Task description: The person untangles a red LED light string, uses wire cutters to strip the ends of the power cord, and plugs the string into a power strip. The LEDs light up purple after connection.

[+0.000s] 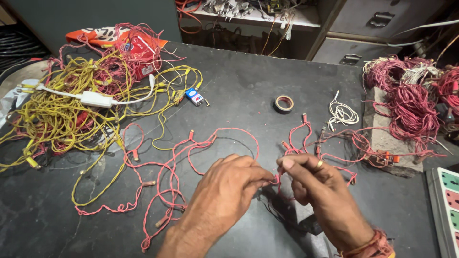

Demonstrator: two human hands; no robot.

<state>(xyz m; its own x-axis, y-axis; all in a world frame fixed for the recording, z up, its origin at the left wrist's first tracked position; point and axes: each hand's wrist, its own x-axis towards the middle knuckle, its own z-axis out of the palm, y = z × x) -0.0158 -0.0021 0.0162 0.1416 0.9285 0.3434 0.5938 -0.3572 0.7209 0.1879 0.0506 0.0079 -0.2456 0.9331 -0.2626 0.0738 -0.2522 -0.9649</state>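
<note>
A long pink twisted wire string with small bulbs (167, 167) lies looped across the dark table (239, 91). My left hand (229, 186) and my right hand (315, 186) meet at the middle front, both pinching the same stretch of this pink wire between thumb and fingertips. The pinched spot sits where the fingers touch, partly hidden by them. More loops of the pink wire (306, 138) trail off to the right of my right hand, which wears a ring.
A yellow and pink wire tangle (71, 114) with a white adapter box (93, 99) fills the left. A small blue battery (194, 97), a tape roll (283, 103), a white wire coil (342, 113) and pink wire bundles (411, 105) lie farther back. A switch board edge (447, 205) is at right.
</note>
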